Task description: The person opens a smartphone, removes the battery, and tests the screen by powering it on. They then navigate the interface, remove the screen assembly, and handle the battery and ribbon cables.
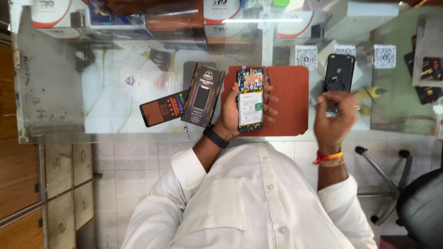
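My left hand (229, 112) is wrapped around an opened smartphone (250, 99) with its back off, so the battery and circuit board show. It holds the phone above the left part of a red-brown mat (288, 103) on the glass counter. A black band sits on that wrist. My right hand (334, 116), with orange threads at the wrist, is curled to the right of the mat and pinches a thin metal tool. Just beyond its fingers lies the phone's black back cover (339, 71).
Two dark flat boxes (203, 94) (164, 108) lie left of the phone. Square code cards (306, 56) (384, 56) and yellow-handled pliers (371, 92) sit on the glass counter (115, 115). Boxes fill the shelf under the glass. An office chair (417, 203) stands at the lower right.
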